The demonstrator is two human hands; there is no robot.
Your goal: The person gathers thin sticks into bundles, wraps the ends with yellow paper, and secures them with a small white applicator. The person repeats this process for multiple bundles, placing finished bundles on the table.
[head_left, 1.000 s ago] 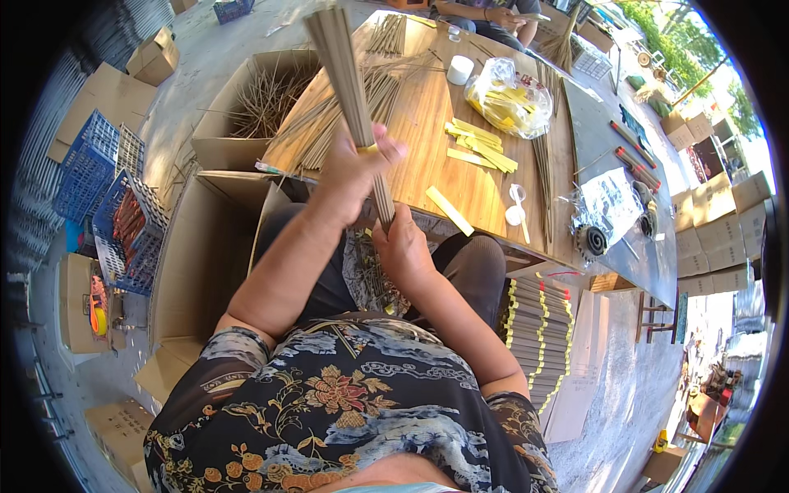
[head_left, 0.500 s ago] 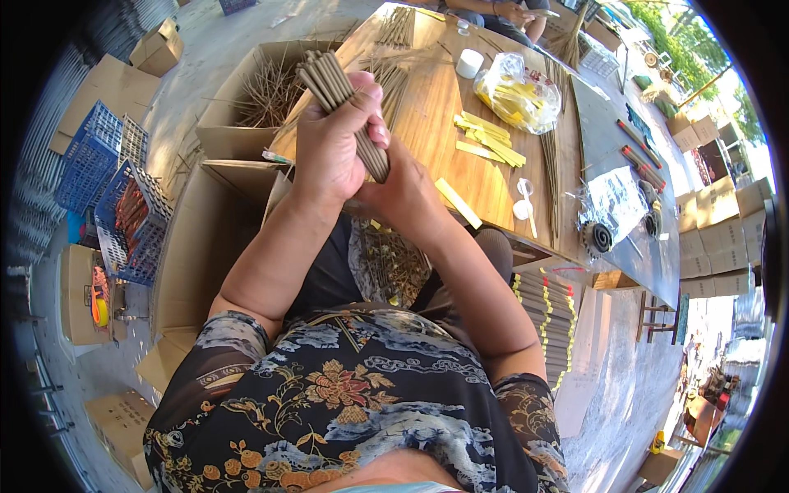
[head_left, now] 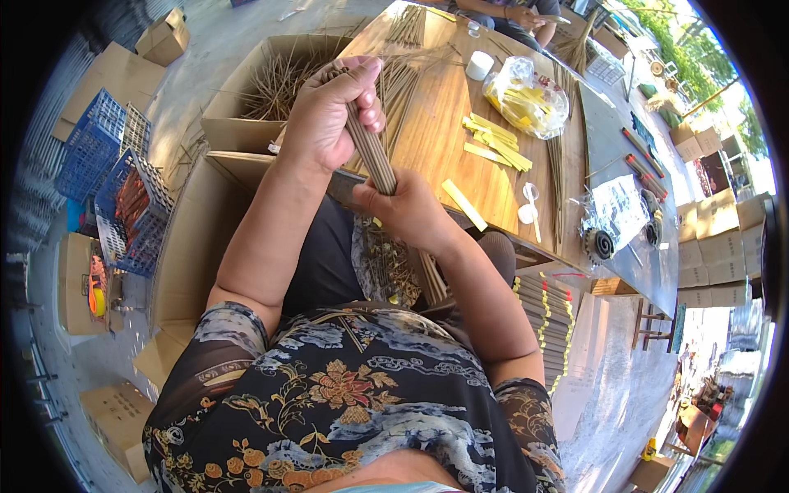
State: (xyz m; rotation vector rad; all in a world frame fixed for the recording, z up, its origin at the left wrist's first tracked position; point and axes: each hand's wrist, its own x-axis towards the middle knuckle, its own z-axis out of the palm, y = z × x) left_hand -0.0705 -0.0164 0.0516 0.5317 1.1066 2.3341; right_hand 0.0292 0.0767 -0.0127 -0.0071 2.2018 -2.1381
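Observation:
A bundle of thin brown sticks [head_left: 370,149], which look like incense sticks, slants between my two hands. My left hand [head_left: 333,115] is closed around its upper end, the thumb and fingers wrapped over the tips. Lower down, my right hand [head_left: 403,212] grips the bundle with the thumb along its near side. More stick lengths show beneath the right hand, above my lap; whether they belong to the same bundle is hard to tell. Closest to the right hand on the wooden table [head_left: 427,135] lies a single yellow paper strip [head_left: 464,205].
Several yellow strips [head_left: 497,144], a plastic bag [head_left: 528,97] and a white jar [head_left: 479,65] are on the table. Cardboard boxes, one with loose sticks [head_left: 288,86], stand at the left beside blue crates [head_left: 131,209]. Banded stick bundles [head_left: 544,324] lie right. Another person sits across.
My left hand has shifted up and now covers the stick ends that stuck out above it. My right hand has slid down and away from it, baring more of the bundle between them.

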